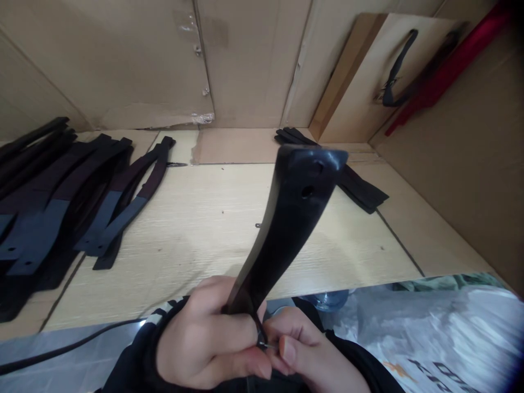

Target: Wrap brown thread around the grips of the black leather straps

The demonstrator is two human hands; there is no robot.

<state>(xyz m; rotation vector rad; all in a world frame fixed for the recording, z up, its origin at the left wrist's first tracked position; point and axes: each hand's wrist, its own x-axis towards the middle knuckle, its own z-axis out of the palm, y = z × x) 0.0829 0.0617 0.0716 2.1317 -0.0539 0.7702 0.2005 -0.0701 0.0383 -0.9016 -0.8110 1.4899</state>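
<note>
A cardboard-lined bay [123, 65] surrounds a wood-grain tabletop [229, 218]. Flat black straps [61, 202] with blue-grey ends lie piled at 10 o'clock; a smaller black stack [360, 185] sits at 2 o'clock, partly behind the held piece. A red strip [450, 65] leans on the cardboard, also 2 o'clock. At 6 o'clock, the left grip [204, 338] is clamped on the lower end of a curved black handle [286, 218], tilted up, two holes [313, 177] near its top. The right grip [305, 346] pinches a small metal pin [268, 345] at the handle's base. Best practice: firm pinch, handle kept steady.
</note>
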